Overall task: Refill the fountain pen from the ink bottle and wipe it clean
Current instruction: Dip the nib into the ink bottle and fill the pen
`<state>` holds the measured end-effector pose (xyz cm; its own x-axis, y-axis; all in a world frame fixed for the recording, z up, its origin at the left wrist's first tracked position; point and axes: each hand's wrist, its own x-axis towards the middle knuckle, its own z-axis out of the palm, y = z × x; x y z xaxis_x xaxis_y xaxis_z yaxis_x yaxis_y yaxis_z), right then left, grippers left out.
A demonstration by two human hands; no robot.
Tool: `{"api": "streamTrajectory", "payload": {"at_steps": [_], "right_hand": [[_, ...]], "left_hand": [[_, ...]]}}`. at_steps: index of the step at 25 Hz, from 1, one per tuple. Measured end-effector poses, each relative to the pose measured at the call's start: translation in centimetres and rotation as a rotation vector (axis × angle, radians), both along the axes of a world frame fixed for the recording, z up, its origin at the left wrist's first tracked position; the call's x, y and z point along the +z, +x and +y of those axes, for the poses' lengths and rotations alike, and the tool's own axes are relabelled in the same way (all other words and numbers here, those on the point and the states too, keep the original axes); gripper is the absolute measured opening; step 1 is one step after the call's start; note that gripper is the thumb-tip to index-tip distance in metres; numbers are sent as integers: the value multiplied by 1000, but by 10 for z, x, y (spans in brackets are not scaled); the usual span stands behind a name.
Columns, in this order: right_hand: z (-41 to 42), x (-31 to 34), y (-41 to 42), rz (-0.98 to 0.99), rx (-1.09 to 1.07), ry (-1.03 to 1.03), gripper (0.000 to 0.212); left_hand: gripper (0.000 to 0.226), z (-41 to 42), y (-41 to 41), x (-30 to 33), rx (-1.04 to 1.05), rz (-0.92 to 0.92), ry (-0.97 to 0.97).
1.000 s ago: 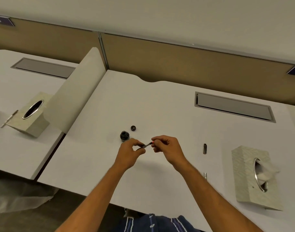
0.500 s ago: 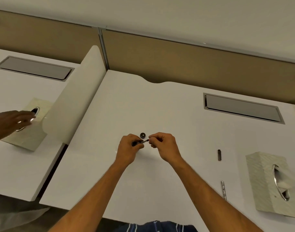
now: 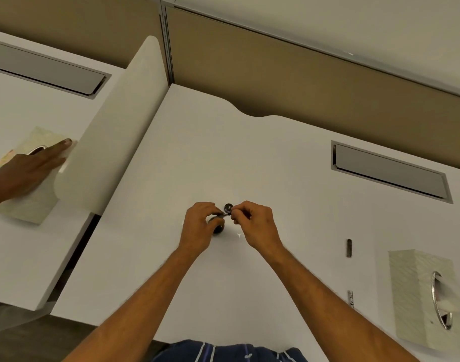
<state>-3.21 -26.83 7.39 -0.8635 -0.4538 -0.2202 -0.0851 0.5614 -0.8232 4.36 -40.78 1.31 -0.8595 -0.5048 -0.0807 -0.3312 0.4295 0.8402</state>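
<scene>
Head view: our left hand (image 3: 200,226) and right hand (image 3: 252,222) both pinch the fountain pen (image 3: 225,215) just above the open ink bottle (image 3: 218,229) on the surface (image 3: 223,152); we judge a slip could knock it over, spilling ink.

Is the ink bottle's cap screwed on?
No: the cap lies on the desk beyond the ink bottle, apart from it.

Single head view, looking steeply down over desk (image 3: 289,163), seemingly close.
</scene>
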Motion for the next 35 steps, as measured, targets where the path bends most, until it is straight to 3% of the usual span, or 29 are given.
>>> {"api": "streamTrajectory", "payload": {"at_steps": [7, 17, 25, 35], "right_hand": [[-7, -1, -6, -39, -30, -21, 14], [0, -2, 0, 13, -17, -32, 12], [-3, -10, -1, 65, 80, 162, 17], [-12, -5, -7, 243, 185, 508, 41]], "left_hand": [[11, -4, -2, -15, 8, -31, 102], [16, 2, 0, -15, -35, 46, 73], [16, 9, 5, -27, -3, -20, 90], [13, 11, 7, -31, 61, -1, 166]]}}
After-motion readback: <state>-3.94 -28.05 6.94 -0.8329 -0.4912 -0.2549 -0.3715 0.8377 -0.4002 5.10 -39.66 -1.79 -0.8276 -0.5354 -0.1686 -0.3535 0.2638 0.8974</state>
